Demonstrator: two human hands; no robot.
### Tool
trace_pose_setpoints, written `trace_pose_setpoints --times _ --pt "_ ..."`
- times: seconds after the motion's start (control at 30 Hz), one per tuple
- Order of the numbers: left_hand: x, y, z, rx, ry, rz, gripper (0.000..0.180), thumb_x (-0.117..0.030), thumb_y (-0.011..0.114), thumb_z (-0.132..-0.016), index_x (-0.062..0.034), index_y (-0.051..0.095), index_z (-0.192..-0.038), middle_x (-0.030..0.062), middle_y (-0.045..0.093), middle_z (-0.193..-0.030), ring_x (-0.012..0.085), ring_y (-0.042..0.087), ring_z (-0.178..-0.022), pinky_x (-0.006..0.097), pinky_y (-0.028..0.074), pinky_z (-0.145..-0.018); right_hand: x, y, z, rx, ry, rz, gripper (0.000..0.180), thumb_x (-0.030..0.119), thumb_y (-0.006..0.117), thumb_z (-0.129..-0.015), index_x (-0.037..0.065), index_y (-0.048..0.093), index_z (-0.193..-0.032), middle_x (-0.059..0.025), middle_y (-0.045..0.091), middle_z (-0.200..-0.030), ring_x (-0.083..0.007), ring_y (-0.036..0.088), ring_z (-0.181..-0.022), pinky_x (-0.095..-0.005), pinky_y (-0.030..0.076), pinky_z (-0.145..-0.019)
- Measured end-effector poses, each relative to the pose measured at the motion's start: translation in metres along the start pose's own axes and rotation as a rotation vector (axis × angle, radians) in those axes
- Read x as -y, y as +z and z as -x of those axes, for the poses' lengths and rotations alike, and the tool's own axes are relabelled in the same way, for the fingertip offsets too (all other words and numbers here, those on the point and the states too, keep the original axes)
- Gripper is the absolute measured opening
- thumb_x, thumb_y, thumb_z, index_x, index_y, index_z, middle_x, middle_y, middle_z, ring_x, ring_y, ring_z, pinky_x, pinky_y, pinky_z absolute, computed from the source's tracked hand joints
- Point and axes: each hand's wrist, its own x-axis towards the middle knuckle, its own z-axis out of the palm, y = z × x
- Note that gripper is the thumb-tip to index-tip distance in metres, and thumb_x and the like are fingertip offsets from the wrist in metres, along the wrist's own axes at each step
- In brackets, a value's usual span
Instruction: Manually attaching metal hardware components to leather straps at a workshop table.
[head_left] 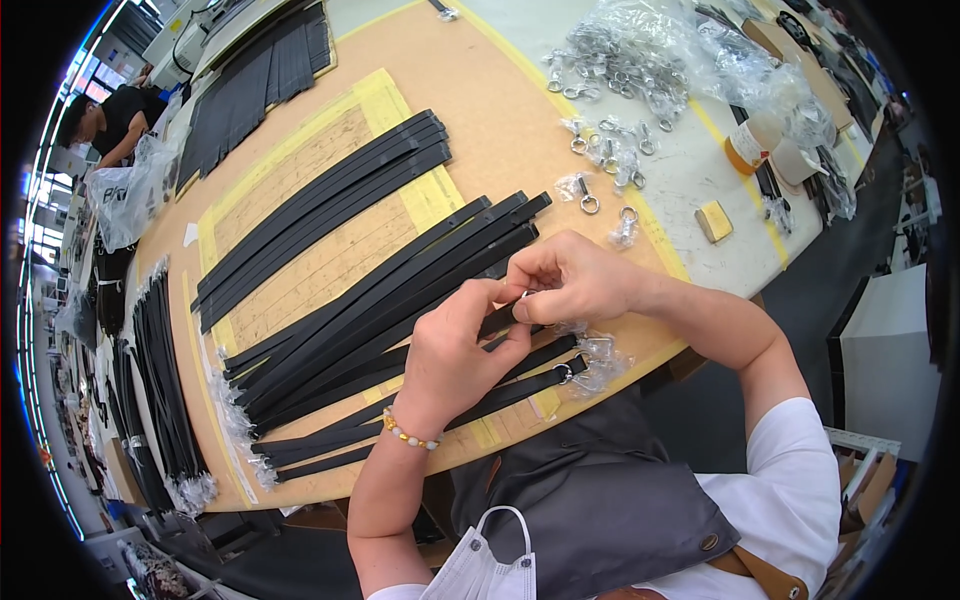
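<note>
At the near edge of the bench (pixel 555 150), a person works with both hands on the end of a black strap (pixel 497 322). The left hand (pixel 455 345) pinches it between thumb and fingers, and the right hand (pixel 575 280) closes its fingertips on it from the other side, close against the left. A small, shiny bit shows at the right fingertips, too covered to make out. The held strap lies over the near part of the bench, in front of the person, beside a fan of black straps (pixel 375 285) that runs from lower left to upper right. Beyond that fan lies a neater row of black straps (pixel 320 220), resting partly on yellow tape (pixel 385 100). Nearer the person, below the hands, another strap ends at a metal ring (pixel 564 373), with clear plastic wrapping (pixel 600 362) just beside it. Past the right hand, rings and clasps in clear wrap (pixel 610 155) lie scattered, leading to a larger heap of hardware (pixel 620 70). A yellow block (pixel 713 222) sits to the right, near a bottle of orange liquid (pixel 745 148). At far left, another person (pixel 125 120) in black leans forward.
</note>
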Motion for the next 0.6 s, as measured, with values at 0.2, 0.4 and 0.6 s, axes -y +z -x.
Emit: trace_pose_setpoints --times 0.2,0.4,0.6 --pt "0.0017 -0.0076 -0.0041 0.104 -0.174 0.067 0.029 -0.005 0.082 -0.072 -0.0019 0.063 -0.094 0.0041 0.070 -0.085 0.0085 0.068 -0.078 0.024 0.056 -0.061 0.0088 -0.0073 0.0010 0.062 0.129 -0.138 0.018 0.020 0.074 -0.087 0.003 0.067 -0.088 0.0011 0.065 -0.079 -0.0057 0.058 -0.068 -0.0222 0.047 -0.063" --pt "-0.0006 -0.0107 -0.0058 0.153 -0.260 0.131 0.025 -0.003 0.079 -0.077 0.0001 0.064 -0.096 0.0092 0.072 -0.087 0.0168 0.074 -0.080 0.028 0.060 -0.065 0.0090 -0.0084 0.0021 0.103 0.143 -0.151 0.015 0.016 0.071 -0.092 0.003 0.066 -0.092 0.0013 0.066 -0.082 -0.0039 0.059 -0.072 -0.0221 0.047 -0.063" --pt "0.0024 -0.0074 -0.0043 0.121 -0.267 0.174 0.022 -0.001 0.078 -0.075 -0.0013 0.063 -0.092 0.0008 0.069 -0.081 0.0036 0.066 -0.076 0.018 0.052 -0.058 0.0091 -0.0060 0.0013 0.079 0.123 -0.158 0.017 0.018 0.073 -0.088 0.003 0.066 -0.086 0.0005 0.065 -0.078 -0.0063 0.059 -0.067 -0.0228 0.047 -0.061"
